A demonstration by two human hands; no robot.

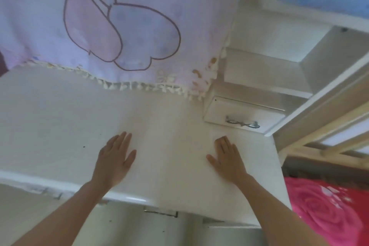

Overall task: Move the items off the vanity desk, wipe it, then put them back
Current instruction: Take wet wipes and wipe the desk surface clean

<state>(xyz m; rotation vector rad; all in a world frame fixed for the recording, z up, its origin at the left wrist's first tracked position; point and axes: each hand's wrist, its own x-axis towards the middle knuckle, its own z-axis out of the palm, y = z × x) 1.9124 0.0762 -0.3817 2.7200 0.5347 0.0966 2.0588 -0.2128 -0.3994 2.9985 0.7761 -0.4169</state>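
Note:
The white vanity desk (60, 122) fills the middle of the view, and its top is bare. My left hand (114, 161) lies flat on the desk near the front edge, palm down, fingers together, holding nothing. My right hand (227, 158) lies flat in the same way further right, a short way in front of a small drawer. No cloth and no items are visible on the desk.
A pale purple cartoon-print cloth (119, 26) with a tasselled hem hangs over the desk's back. A small white drawer (239, 118) with a metal handle sits at the back right under open shelves (269, 70). A pink rose-print bedding (327, 209) lies right, beside a wooden frame (319, 126).

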